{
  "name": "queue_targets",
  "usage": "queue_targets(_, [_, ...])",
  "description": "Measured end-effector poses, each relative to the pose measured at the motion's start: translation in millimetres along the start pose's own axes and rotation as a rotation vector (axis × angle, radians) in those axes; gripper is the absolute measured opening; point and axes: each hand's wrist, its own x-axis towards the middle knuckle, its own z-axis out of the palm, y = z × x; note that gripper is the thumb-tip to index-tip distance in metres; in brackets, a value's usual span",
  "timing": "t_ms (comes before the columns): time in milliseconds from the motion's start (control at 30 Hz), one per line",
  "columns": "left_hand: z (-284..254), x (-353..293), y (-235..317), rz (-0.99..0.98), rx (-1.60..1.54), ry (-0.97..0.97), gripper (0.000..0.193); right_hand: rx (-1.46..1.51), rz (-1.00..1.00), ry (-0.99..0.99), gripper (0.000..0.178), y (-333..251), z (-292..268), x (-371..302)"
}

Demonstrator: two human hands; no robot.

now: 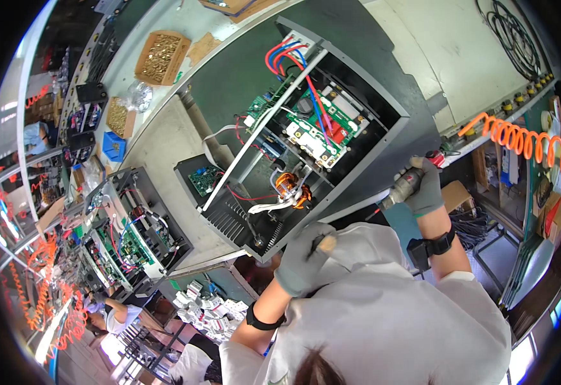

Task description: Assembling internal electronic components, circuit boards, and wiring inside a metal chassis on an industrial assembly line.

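My right hand [425, 187], in a grey glove, is wrapped round a grey power screwdriver [404, 187]. The tool has a red rear end, and its thin bit points down and left beside the cabinet's near edge. My left hand [303, 258], also gloved, is curled near the cabinet's front corner. A bare fingertip shows at the glove; whatever its fingers hold is hidden. Before me stands an open dark grey metal cabinet [373, 151]. Inside it are a green circuit board [338, 122], a copper-wound coil [288, 184] and red and blue cables [312, 83].
A second open cabinet [155, 221] with boards stands at the left. Farther back are a box of small metal parts [163, 56] and a blue bin [113, 147]. An orange coiled hose [518, 138] hangs at the right. A person [119, 316] sits at lower left.
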Motion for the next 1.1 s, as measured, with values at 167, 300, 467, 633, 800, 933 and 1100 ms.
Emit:
queue_targets(167, [-1, -42, -41, -0.142, -0.341, 0.079, 0.024, -0.183, 0.111, -0.084, 0.013, 1, -34, 89])
queue_targets(300, [14, -71, -51, -0.128, -0.579, 0.135, 0.028, -0.270, -0.095, -0.031, 0.022, 29, -17, 152])
queue_targets(467, [19, -108, -68, -0.076, -0.872, 0.241, 0.028, -0.670, 0.141, -0.385, 0.024, 57, -71, 152])
queue_targets(633, [33, -146, -94, -0.081, -1.209, 0.346, 0.031, -1.005, 0.251, -0.634, 0.026, 77, -70, 169])
queue_targets(800, [41, -179, -133, 0.031, -1.552, 0.421, 0.030, -1.339, 0.235, -0.814, 0.029, 118, -55, 117])
queue_targets(933, [32, -209, -164, 0.064, -1.643, 0.559, 0.029, -1.606, 0.195, -0.909, 0.031, 163, -57, 59])
queue_targets(1100, [0, -263, -201, -0.084, -1.344, 0.781, 0.031, -1.957, 0.125, -0.989, 0.033, 219, -42, 13])
